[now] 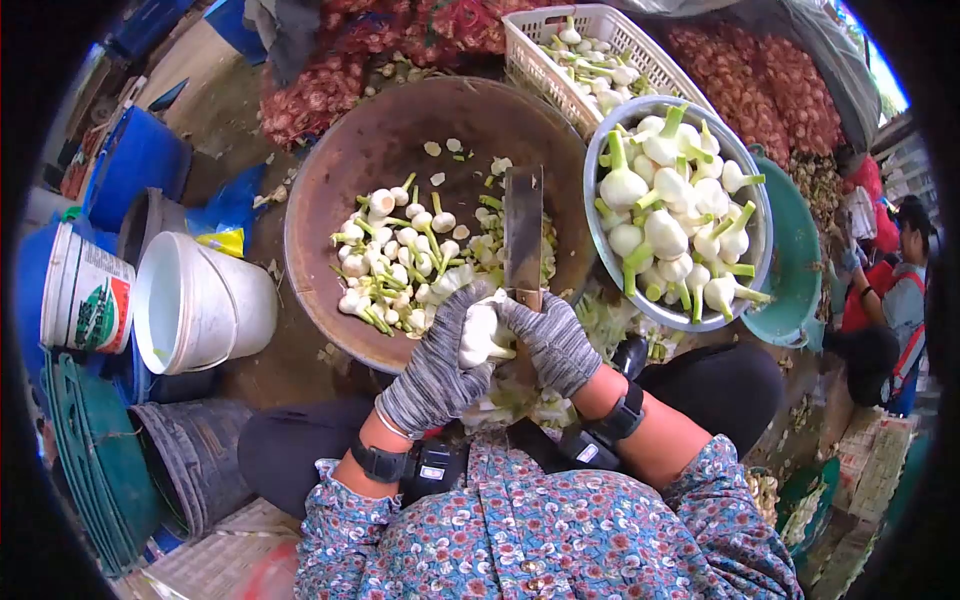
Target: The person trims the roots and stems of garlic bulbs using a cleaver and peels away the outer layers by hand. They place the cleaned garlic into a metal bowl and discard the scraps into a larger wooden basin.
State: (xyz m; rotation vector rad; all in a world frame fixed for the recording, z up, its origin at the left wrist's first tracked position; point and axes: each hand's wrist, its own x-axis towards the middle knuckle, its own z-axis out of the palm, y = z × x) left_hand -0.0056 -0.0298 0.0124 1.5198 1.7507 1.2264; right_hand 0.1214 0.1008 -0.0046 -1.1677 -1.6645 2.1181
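Note:
Grey knitted gloves cover both hands. My left hand [438,362] is wrapped round a white garlic bulb [480,338]. My right hand [556,346], closed on the handle of a broad-bladed knife [523,235], has its thumb side against the bulb. The blade points away from me over a wide brown basin [318,215]. Inside that basin, small garlic bulbs [405,250] with short green stems lie heaped left of the blade, and cut stem pieces lie around and behind it. The handle is mostly hidden by the right hand.
At right, a metal bowl [592,190] piled with larger peeled garlic overlaps a green tub [797,270]. Behind stand a white crate [520,50] of garlic and red net sacks [315,100]. White buckets [245,300] are at left. Another person [905,290] sits far right.

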